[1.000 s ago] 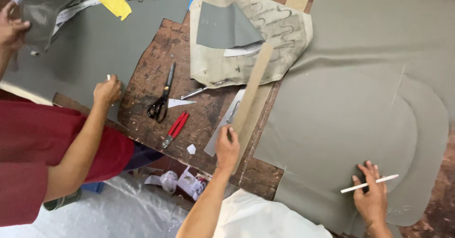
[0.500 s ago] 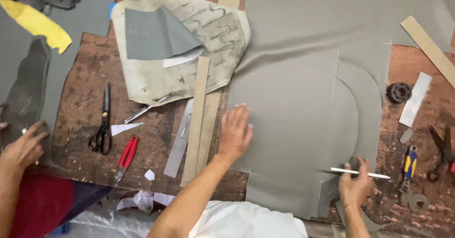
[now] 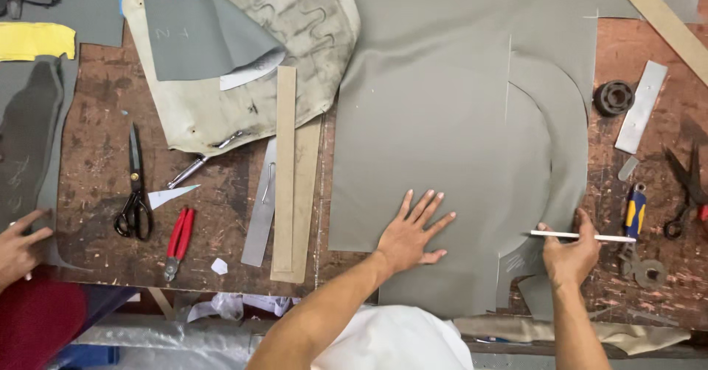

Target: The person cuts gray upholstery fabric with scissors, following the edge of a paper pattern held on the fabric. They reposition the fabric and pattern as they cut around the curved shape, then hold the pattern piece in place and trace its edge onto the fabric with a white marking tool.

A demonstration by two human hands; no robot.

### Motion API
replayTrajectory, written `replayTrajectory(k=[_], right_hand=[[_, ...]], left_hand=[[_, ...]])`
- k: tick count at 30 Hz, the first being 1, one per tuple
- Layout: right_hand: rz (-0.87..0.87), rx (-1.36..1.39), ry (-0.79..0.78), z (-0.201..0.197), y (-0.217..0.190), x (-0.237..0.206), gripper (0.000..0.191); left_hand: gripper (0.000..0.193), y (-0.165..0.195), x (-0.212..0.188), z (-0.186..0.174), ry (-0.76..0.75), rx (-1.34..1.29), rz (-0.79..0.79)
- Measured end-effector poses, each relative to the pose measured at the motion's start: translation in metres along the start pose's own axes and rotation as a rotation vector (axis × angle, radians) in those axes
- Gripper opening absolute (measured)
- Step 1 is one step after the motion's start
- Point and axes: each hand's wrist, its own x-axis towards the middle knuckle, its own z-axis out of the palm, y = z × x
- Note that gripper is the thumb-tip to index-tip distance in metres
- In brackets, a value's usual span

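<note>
**K:** Fingers (image 3: 431, 209) of left hand (image 3: 410, 234) spread wide, palm flat on the grey fabric sheet (image 3: 442, 119). Holding nothing, just pressing down near the sheet's lower edge.

**M:** Right hand?

**K:** Right hand (image 3: 570, 256) sits at the sheet's lower right corner, fingers pinched narrow on a thin white stick (image 3: 582, 235). Stick lies roughly level; one end over the fabric, other end pointing off it toward a blue-and-yellow handled tool (image 3: 634, 211).

**M:** Sheet position?

**K:** Covers centre and upper right of the brown worktable (image 3: 96, 163). Curved arc shape overlaps its right half. Lies flat, slight crease near the top.

**M:** Left of the sheet?

**K:** Two wooden strips (image 3: 289, 171) just beside its left edge, running top to bottom, with a metal ruler (image 3: 262, 208) touching them. Above those, a stained beige pattern piece (image 3: 295, 38) with a smaller grey piece (image 3: 195, 38) on it. Further left: black scissors (image 3: 134, 186), red-handled pliers (image 3: 178, 237).

**M:** Right of it?

**K:** Black round part (image 3: 613, 97), metal strip (image 3: 640, 106), dark shears (image 3: 682, 189) at the frame edge.

**M:** Anyone else?

**K:** Another person's hand (image 3: 18, 248), well apart from the sheet at the table's far left, resting on dark grey material (image 3: 26, 141). Grip there: cannot tell.
</note>
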Motion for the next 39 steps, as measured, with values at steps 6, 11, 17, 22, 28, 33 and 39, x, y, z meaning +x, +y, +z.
replayTrajectory(k=[6, 11, 17, 22, 28, 33, 39], right_hand=[[0.134, 0.238, 0.014, -0.004, 0.02, 0.013, 0.034], [0.013, 0.154, 0.088, -0.052, 0.048, 0.028, 0.012], [0.265, 0.348, -0.179, -0.172, 0.042, 0.015, 0.046], [0.287, 0.236, -0.55, -0.242, 0.001, 0.03, 0.05], [-0.196, 0.78, -0.487, -0.163, -0.081, 0.095, 0.044], [0.162, 0.755, -0.311, -0.041, -0.069, 0.082, 0.048], [-0.166, 0.356, -0.413, 0.004, -0.034, -0.05, 0.056]], left_hand=[[0.077, 0.038, -0.02, 0.019, -0.049, 0.031, 0.093], [0.07, 0.092, -0.057, 0.048, -0.048, -0.099, 0.207], [0.1, 0.108, -0.041, 0.023, 0.023, -0.608, -0.013], [0.132, 0.129, 0.001, -0.045, 0.129, -0.825, -0.025], [0.103, 0.157, 0.009, -0.054, 0.197, -1.307, -0.189], [0.06, 0.131, 0.021, -0.011, 0.015, -1.557, -0.784], [0.047, 0.118, 0.004, 0.032, -0.078, -1.289, -0.694]])
